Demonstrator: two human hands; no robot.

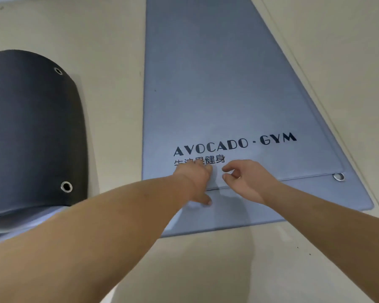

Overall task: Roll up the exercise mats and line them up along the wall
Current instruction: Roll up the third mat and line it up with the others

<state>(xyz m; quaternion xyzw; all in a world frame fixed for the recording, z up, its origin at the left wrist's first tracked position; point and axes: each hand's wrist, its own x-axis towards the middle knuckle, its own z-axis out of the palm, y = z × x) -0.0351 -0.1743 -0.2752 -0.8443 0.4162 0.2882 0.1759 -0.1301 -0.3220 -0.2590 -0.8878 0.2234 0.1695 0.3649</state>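
Observation:
Two blue mats lie flat on the floor, one stacked on the other. The top blue mat carries black "AVOCADO · GYM" lettering and a metal eyelet at its near right corner. The lower blue mat sticks out nearer to me. My left hand pinches the top mat's near edge, fingers on top and thumb below the edge. My right hand hovers just to the right of it over the same edge, fingers curled and apart, holding nothing. A dark grey rolled mat lies at the left.
The rolled grey mat has two metal eyelets, and a loose blue layer shows at its near end. Pale bare floor runs between the roll and the flat mats. A thin floor seam runs along the right.

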